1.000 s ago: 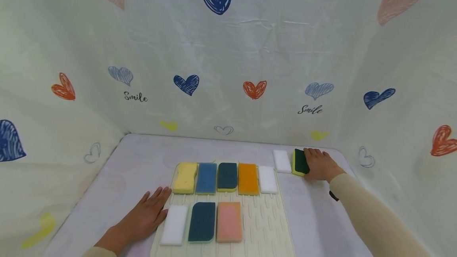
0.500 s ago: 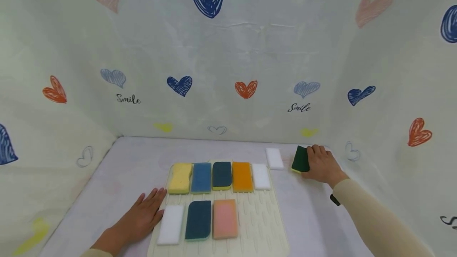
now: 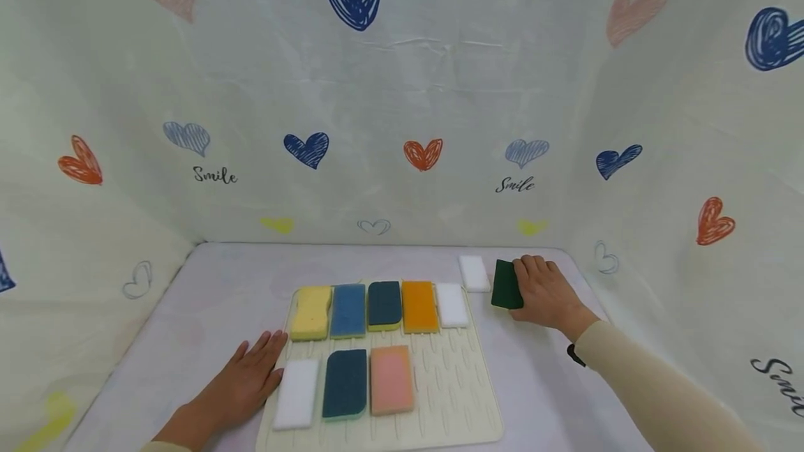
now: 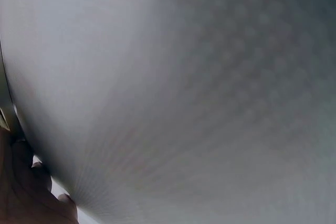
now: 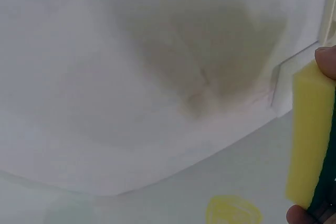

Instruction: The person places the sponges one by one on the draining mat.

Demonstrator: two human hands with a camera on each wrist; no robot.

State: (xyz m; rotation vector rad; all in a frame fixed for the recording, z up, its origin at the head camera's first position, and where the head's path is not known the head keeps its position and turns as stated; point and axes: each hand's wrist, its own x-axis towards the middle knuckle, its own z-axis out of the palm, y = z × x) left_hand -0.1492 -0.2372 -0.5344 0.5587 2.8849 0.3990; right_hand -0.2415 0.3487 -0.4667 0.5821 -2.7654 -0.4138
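Observation:
My right hand (image 3: 548,293) grips a yellow sponge with a dark green scouring side (image 3: 506,285) near the table's back right. In the right wrist view the sponge's yellow foam (image 5: 310,137) shows between thumb and fingertips, clear of the tabletop. A white sponge (image 3: 474,273) lies just left of it. My left hand (image 3: 241,382) rests flat at the left edge of a cream ribbed mat (image 3: 457,396), its thumb by another white sponge (image 3: 296,394). On the mat's front row are also a dark blue-green sponge (image 3: 345,383) and a pink one (image 3: 392,380).
Along the mat's back row lie a yellow sponge (image 3: 310,313), a blue sponge (image 3: 348,310), a dark blue-green sponge with yellow foam (image 3: 384,305), an orange sponge (image 3: 420,307) and a white sponge (image 3: 452,305). A heart-printed curtain (image 3: 377,75) closes off the back and sides.
My right hand has lifted the green-and-yellow sponge off the table and brought it left, towards the white sponge. The left hand stays at the mat's edge. The head view has shifted slightly.

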